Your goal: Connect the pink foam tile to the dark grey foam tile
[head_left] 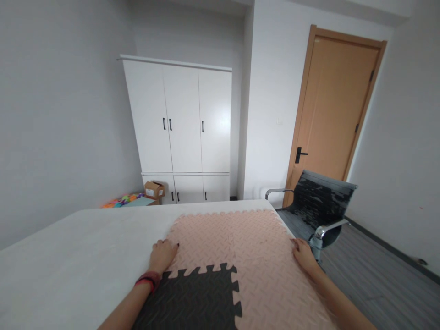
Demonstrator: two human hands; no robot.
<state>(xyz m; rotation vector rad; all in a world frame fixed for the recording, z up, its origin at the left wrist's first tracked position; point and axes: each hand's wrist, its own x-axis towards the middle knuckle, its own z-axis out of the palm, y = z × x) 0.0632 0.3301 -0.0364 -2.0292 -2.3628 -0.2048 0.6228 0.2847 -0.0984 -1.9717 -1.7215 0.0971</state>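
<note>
We have both hands flat on the foam mat [240, 247], a patchwork of interlocking tiles lying on the white table [85, 243]. Our left hand [163, 255] rests open, fingers spread, on the mat's left edge where pink meets bare table; our right hand [302, 253] lies open on the mat's right edge, which sits right along the table's right edge. Neither hand grips anything.

The mat fills the table's right half, its far edge just short of the table's far edge. Three pink tiles show, and one dark tile [192, 298] is locked into the near left, beside our left forearm (with a red band at the wrist).

We judge the foam to be light, soft and bendy, with a ridged top that should give the palms good friction. The toothed joints look like the weak point: lifting from one corner would likely make the sheet sag and pull the tiles apart. It seems best taken along opposite edges, as we now have it, or pushed flat across the table.

For room, the table's left half gives a broad stretch to slide into. To the right there is none: past that edge stands a chair [319, 206], close to the table's far right corner. A wardrobe [182, 128] and a door [337, 105] stand well beyond.
</note>
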